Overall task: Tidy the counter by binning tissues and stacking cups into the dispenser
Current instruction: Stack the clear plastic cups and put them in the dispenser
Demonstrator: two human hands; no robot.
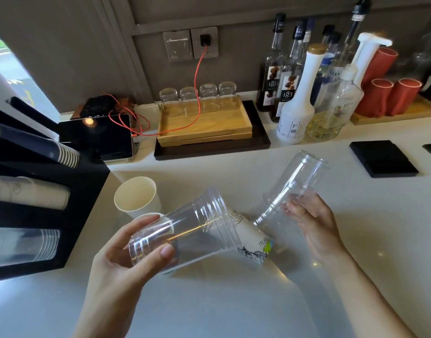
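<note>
My left hand (126,257) grips the base of a clear plastic cup (192,228) held sideways, mouth pointing right. My right hand (314,223) holds a second clear plastic cup (292,189) tilted, base up and away, mouth toward the first cup. The two mouths are close but apart. Under them a printed paper cup (253,237) lies on its side on the white counter (234,301). A plain white paper cup (136,196) stands upright behind my left hand. The black cup dispenser (82,191) at the left holds rows of striped, white and clear cups. No tissues are visible.
A wooden tray (204,128) with upturned glasses sits at the back on a black tray. A tablet (97,137) with a red cable stands left of it. Syrup bottles (294,103) and red cups (390,93) line the back right. A black square pad (382,157) lies at the right.
</note>
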